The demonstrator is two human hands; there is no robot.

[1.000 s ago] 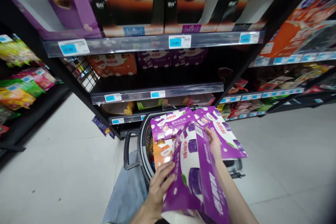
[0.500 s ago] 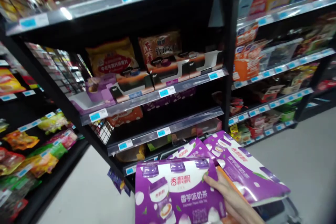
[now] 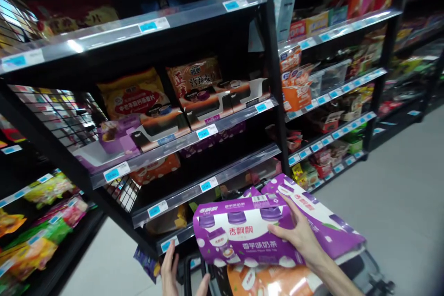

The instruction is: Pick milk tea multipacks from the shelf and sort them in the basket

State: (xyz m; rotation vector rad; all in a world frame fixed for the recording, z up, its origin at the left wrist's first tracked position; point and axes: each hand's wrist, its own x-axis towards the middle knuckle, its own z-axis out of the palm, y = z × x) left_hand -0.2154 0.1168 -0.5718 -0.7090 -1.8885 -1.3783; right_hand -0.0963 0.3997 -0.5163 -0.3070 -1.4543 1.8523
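Note:
My right hand (image 3: 300, 236) grips the right end of a purple and white milk tea box (image 3: 244, 229), thumb on its front and fingers at the upper edge. The box is tilted so its top and front both show. Below it lies an orange box (image 3: 270, 281), partly covered. Another purple milk tea box (image 3: 329, 217) lies behind my right hand, leaning over the cart. To the left of the held box, my left hand (image 3: 173, 273) holds nothing, its fingers spread apart and cut off by the bottom edge.
Ahead stands a black shelf rack with price rails (image 3: 208, 132) and bags of cereal (image 3: 133, 97). Part of a cart (image 3: 376, 282) shows at the lower right. A blue snack packet (image 3: 147, 261) hangs at the rack's corner. More snack shelves (image 3: 333, 97) run along the right.
My left hand has come into view at the bottom. The held milk tea box has tipped, showing its top, and the orange box beneath shows more. The view has shifted right.

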